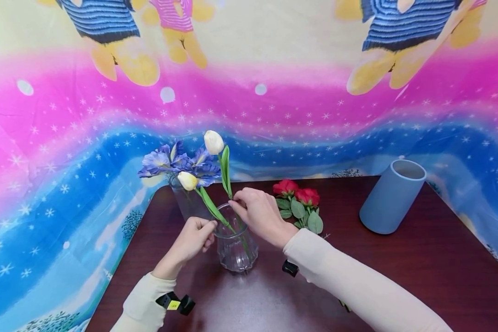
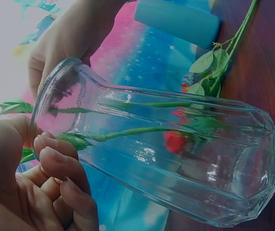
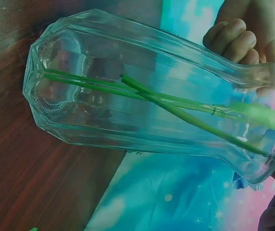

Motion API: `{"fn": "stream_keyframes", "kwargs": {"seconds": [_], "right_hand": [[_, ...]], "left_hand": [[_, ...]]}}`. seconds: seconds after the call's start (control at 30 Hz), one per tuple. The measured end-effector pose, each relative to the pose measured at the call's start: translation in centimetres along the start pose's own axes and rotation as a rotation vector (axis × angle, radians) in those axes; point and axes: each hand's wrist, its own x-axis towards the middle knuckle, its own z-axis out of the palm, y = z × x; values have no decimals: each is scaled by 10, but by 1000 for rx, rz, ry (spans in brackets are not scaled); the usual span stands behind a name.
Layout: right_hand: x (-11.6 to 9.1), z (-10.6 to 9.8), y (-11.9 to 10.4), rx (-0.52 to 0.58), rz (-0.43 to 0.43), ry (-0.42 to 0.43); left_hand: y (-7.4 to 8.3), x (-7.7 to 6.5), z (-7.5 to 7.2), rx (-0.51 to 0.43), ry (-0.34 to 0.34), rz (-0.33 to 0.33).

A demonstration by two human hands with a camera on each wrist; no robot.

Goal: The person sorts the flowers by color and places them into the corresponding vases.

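A clear faceted glass vase stands on the table, and my left hand pinches its rim from the left. One white tulip leans left over that rim, its green stem reaching the vase's base in the right wrist view. Between thumb and fingertips, my right hand holds a second white tulip upright by its stem at the vase's mouth. Its cut stem end hangs partway down inside the glass, above the base. In the left wrist view, curled fingers of the left hand lie beside the rim.
Behind the vase at left, blue-purple irises stand in another glass vase. Red roses with green leaves lie right of the right hand. A blue-grey vase stands at the table's right. A patterned cloth hangs behind the dark table.
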Motion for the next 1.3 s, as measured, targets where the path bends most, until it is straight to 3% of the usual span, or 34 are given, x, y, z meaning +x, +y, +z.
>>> {"fn": "stream_keyframes", "kwargs": {"seconds": [0.5,0.97,1.13,1.3], "right_hand": [[-3,3,1,-59,16,-93],[-1,0,-4,-53,94,-218],[-3,-6,-3,-53,98,-219],[-6,-16,-1,1,94,-150]], "left_hand": [[0,0,0,-13,-2,-1],[-3,1,0,-9,-1,-7],[-3,1,0,-13,3,-11],[-2,1,0,-13,12,-8]]}}
